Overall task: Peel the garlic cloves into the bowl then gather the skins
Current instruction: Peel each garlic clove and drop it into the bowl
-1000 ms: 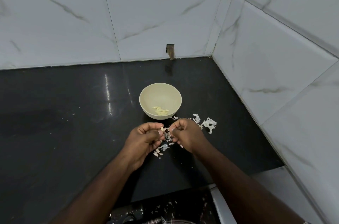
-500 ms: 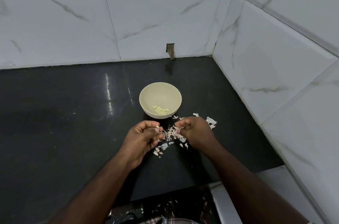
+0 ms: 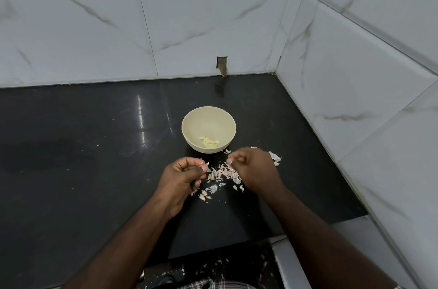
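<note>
left hand: fingers pinched a small garlic clove | right hand: fingers curled, contents unclear | peeled cloves lay in round cream bowl on black glossy counter | papery skins scattered between hands

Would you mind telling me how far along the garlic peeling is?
Several peeled cloves already lie in the cream round bowl. The left hand pinches a small piece, apparently a clove; the right hand is curled beside it. The papery skins lie scattered on the black countertop, not yet gathered.
</note>
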Tool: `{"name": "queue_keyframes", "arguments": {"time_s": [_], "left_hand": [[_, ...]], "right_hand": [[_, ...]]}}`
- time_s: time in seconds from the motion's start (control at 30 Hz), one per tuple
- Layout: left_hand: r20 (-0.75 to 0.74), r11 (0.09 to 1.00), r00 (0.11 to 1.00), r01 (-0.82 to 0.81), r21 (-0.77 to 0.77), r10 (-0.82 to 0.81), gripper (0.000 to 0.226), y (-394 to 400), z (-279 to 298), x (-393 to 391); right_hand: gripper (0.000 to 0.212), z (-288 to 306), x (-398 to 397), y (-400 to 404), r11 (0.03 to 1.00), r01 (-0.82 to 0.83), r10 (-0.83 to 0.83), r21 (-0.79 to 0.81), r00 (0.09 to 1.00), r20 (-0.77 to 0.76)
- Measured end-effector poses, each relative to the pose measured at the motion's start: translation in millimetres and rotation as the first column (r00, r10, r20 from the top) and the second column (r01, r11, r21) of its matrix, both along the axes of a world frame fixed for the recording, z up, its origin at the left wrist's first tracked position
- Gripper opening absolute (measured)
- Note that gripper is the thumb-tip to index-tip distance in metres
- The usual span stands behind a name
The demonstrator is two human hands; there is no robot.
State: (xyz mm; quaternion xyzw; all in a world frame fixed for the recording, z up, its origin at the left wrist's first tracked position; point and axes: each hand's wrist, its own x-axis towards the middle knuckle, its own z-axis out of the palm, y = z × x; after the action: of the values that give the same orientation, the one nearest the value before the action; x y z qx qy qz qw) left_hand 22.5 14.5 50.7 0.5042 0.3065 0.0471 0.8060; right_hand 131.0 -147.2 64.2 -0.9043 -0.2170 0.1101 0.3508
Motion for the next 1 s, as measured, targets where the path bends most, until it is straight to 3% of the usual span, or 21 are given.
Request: {"name": "queue_keyframes", "arguments": {"time_s": [0.17,0.27,0.4,0.5,0.73,0.87,1.0], "left_hand": [[0.003,1.000,1.000,0.001,0.021,-0.001,0.017,0.9,-0.4,0.2],[-0.003,0.999,1.000,0.005,0.036,-0.005,0.022,1.3,-0.5,0.3],[-0.012,0.997,1.000,0.024,0.068,-0.024,0.023,2.5,-0.8,-0.6],[-0.022,0.994,0.999,0.039,0.100,-0.037,0.023,3.3,-1.1,-0.8],[-0.008,0.975,0.998,0.066,0.213,-0.066,0.023,3.4,-1.9,-1.5],[-0.013,0.955,0.995,0.098,0.279,-0.099,0.023,3.3,-0.6,-2.1],[-0.028,0.925,0.996,0.093,0.369,-0.089,0.016,9.5,-1.1,-3.6]], "right_hand": [[0.015,0.0,-1.4,2.2,0.997,-0.022,0.023,0.080,1.000,-0.010],[0.003,2.5,-3.8,4.9,0.996,0.019,-0.016,0.085,0.999,-0.039],[0.028,1.3,-4.5,6.9,1.000,0.006,-0.006,-0.011,1.000,0.005],[0.013,-0.5,-3.4,5.8,0.999,-0.042,0.042,-0.007,0.999,-0.007],[0.029,2.7,-11.4,14.4,0.992,-0.078,0.092,0.102,0.986,-0.142],[0.022,1.8,-13.3,20.0,0.977,-0.130,0.166,0.170,0.962,-0.219],[0.013,7.1,-8.0,23.3,0.972,-0.064,0.114,0.225,0.970,-0.217]]}}
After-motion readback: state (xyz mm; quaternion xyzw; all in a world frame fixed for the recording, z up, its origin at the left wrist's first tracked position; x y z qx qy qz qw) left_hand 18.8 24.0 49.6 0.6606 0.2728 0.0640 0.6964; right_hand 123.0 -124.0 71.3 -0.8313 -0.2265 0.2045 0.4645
